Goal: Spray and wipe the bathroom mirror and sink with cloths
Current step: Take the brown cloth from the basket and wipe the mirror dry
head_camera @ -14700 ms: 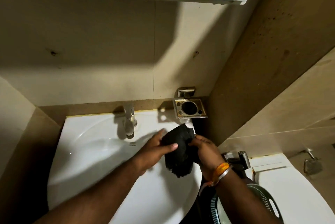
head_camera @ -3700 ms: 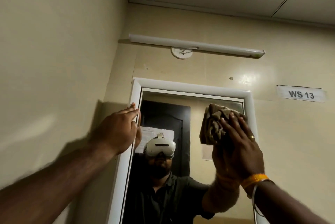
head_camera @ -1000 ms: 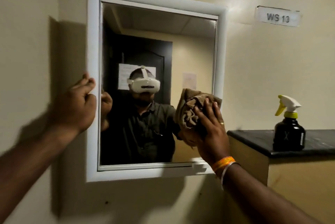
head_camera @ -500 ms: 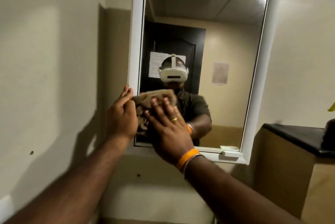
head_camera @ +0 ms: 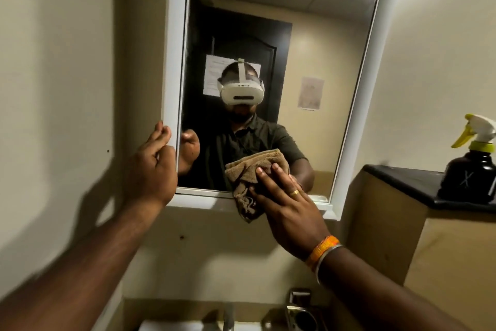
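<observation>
Pressing a brown cloth [head_camera: 251, 169] flat against the lower edge of the mirror [head_camera: 308, 35], the right hand [head_camera: 291, 208] keeps its fingers extended, its grip open over the fabric. The left hand [head_camera: 151, 167], loosely curled and empty, rests against the white frame [head_camera: 171, 62]. A spray bottle [head_camera: 472, 167] stands on the black bench [head_camera: 402, 179] to the right.

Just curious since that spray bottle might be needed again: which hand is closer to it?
Right. The right hand presses the brown cloth on the mirror's lower edge, toward the spray bottle on the ledge. The left hand is at the mirror's far left frame.
</observation>
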